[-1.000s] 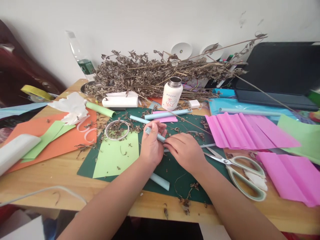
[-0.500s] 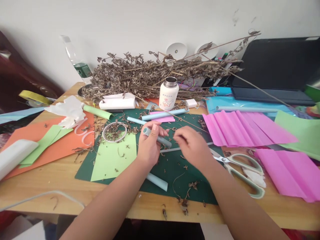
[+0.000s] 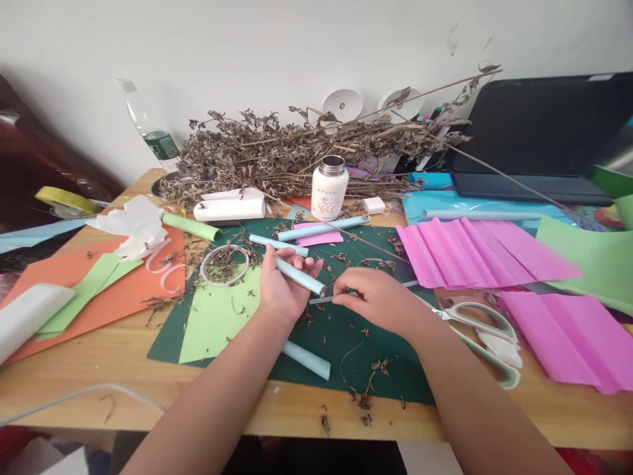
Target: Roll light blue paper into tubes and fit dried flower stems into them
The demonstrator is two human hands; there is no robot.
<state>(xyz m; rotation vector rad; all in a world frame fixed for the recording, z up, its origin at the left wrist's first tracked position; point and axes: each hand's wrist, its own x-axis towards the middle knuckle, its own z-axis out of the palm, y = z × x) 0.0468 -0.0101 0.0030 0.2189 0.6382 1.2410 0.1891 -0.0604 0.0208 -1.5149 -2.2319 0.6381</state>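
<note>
A light-blue rolled paper tube (image 3: 301, 276) lies aslant across the fingers and palm of my left hand (image 3: 281, 285), with the thumb at its upper end. My right hand (image 3: 373, 298) is just right of the tube's lower end, fingers curled and thumb close to the forefinger; anything pinched there is too small to make out. Under its fingertips a thin pale strip (image 3: 321, 300) runs across the green cutting mat (image 3: 341, 343). More blue paper tubes lie around: one by my left wrist (image 3: 309, 361), one behind the fingers (image 3: 279, 245), another farther back (image 3: 324, 228).
Scissors (image 3: 475, 323) and pink crepe paper (image 3: 484, 254) lie at right. An uncapped white bottle (image 3: 330, 191) stands before dried stems (image 3: 277, 148). At left are a tape ring (image 3: 225, 265), light-green paper (image 3: 212, 323) and orange paper (image 3: 113, 293). Dry leaf crumbs are scattered about.
My right hand drew off the tube's end, then came back down near it. My left hand has turned palm up, tilting the tube. The view has shifted slightly.
</note>
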